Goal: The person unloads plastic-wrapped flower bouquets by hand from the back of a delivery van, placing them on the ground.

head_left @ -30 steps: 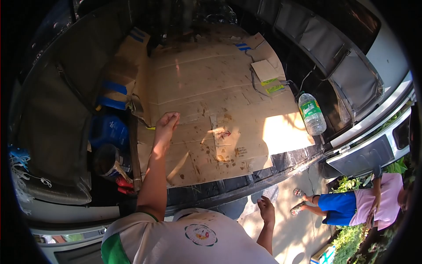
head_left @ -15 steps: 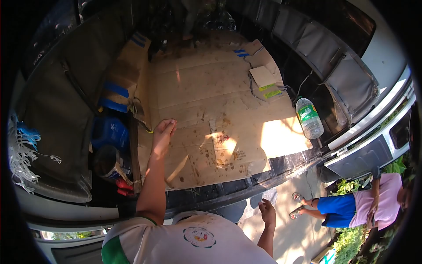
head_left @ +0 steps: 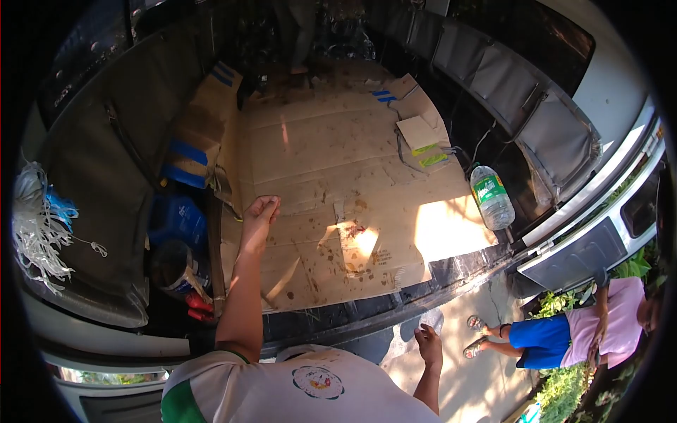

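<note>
My left hand (head_left: pixel 259 216) hovers above the left part of a stained brown cardboard sheet (head_left: pixel 310 169), fingers pinched together. Whatever is between them, if anything, is too small to make out. Low at the right, my right hand (head_left: pixel 429 345) hangs outside the vehicle's rear edge over the paving, its fingers curled in. Its palm side is hidden, so I cannot see whether it holds anything. The cardboard covers the vehicle floor, with dark spots and a sunlit patch near the back edge.
A large clear bottle (head_left: pixel 492 197) with a green label lies at the right. At the left are a blue jug (head_left: pixel 178 222), a dark bucket (head_left: pixel 176 266) and white plastic strands (head_left: pixel 39 225). Folded seats line both sides. A person (head_left: pixel 557 331) stands outside; another person's leg shows deep inside.
My left hand has shifted slightly down and left, still pinched. The view has tilted a little. Deep inside, the other person's leg shows more clearly.
</note>
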The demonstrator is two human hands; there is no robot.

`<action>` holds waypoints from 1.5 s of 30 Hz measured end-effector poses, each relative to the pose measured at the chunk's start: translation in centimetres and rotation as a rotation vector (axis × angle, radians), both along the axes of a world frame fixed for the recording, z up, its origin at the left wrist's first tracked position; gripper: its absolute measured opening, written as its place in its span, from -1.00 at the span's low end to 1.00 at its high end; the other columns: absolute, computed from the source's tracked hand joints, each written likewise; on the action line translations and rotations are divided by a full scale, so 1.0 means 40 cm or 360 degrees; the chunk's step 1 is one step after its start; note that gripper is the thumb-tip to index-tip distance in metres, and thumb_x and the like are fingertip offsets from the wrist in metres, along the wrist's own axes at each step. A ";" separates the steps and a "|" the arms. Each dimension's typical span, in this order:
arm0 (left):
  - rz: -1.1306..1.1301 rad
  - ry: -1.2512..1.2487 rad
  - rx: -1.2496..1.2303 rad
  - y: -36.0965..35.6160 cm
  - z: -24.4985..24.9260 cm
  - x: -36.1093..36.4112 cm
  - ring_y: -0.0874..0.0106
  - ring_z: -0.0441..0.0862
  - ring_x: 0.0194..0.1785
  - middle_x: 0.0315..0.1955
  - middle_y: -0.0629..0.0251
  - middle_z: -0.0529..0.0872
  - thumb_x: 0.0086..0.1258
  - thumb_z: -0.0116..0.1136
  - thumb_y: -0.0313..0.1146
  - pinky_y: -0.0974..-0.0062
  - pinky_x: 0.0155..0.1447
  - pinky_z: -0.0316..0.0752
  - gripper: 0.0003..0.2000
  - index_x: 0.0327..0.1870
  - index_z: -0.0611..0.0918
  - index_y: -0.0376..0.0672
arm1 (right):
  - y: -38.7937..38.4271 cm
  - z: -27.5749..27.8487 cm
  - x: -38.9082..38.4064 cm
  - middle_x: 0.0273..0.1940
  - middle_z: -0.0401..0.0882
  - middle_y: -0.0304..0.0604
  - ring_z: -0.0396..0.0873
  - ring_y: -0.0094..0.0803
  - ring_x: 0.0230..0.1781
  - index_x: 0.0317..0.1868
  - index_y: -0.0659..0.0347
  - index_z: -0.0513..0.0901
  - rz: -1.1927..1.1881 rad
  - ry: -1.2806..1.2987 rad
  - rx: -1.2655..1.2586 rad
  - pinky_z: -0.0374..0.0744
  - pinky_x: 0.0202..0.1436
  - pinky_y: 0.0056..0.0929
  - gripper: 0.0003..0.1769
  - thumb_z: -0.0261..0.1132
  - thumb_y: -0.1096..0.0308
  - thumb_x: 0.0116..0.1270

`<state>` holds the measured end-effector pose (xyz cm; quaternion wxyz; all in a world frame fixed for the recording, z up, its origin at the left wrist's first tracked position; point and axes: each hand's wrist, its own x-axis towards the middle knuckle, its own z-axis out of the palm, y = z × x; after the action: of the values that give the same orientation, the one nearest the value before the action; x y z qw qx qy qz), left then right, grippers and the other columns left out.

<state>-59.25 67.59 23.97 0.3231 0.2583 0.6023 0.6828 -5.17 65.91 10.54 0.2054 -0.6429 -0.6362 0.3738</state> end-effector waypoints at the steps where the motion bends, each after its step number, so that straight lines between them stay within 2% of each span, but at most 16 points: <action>1: -0.0002 0.0003 0.0001 0.002 0.000 0.001 0.69 0.52 -0.17 -0.22 0.54 0.65 0.53 0.20 -0.10 0.65 -0.08 0.38 -0.74 -0.02 0.67 -0.10 | -0.001 0.000 0.002 -0.05 0.74 0.17 0.73 -0.10 -0.03 0.19 0.33 0.61 -0.0012 0.0000 -0.0012 0.64 0.05 -0.26 -0.50 0.36 0.15 0.40; 21: -0.0032 0.0013 0.0056 0.010 -0.019 -0.007 0.66 0.54 -0.13 -0.16 0.52 0.68 0.53 0.19 -0.10 0.65 -0.03 0.40 -0.73 0.01 0.67 -0.08 | -0.001 -0.006 0.018 -0.06 0.74 0.15 0.72 -0.14 -0.02 0.22 0.31 0.60 -0.0061 -0.0027 -0.0059 0.62 0.07 -0.28 -0.47 0.35 0.09 0.41; 37: 0.0074 -0.0012 0.0041 -0.035 -0.027 -0.018 0.67 0.51 -0.19 -0.26 0.54 0.64 0.54 0.18 -0.13 0.65 -0.12 0.37 -0.77 -0.04 0.66 -0.09 | 0.033 -0.003 0.021 -0.06 0.74 0.14 0.72 -0.19 -0.04 0.23 0.30 0.60 -0.0032 -0.0003 -0.0048 0.62 0.06 -0.31 -0.48 0.36 0.13 0.40; 43: 0.0100 -0.0053 0.0056 -0.056 -0.036 -0.023 0.69 0.52 -0.18 -0.25 0.56 0.66 0.53 0.20 -0.14 0.67 -0.11 0.37 -0.78 -0.05 0.66 -0.07 | 0.033 -0.016 0.035 -0.11 0.73 0.02 0.69 -0.28 -0.08 0.24 0.31 0.59 -0.0071 0.0043 -0.0035 0.59 0.04 -0.38 -0.48 0.36 0.13 0.41; 45: 0.0081 -0.0053 0.0081 -0.055 -0.036 -0.029 0.70 0.51 -0.19 -0.26 0.55 0.66 0.53 0.20 -0.14 0.68 -0.11 0.37 -0.78 -0.05 0.66 -0.08 | 0.057 -0.028 0.043 -0.08 0.72 -0.01 0.66 -0.33 -0.11 0.26 0.28 0.58 -0.0118 0.0232 -0.0087 0.59 0.01 -0.39 -0.44 0.37 0.08 0.41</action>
<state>-60.40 65.37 22.55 0.3089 0.2396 0.5856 0.7101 -3.44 68.19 9.40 0.2472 -0.6424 -0.5850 0.4289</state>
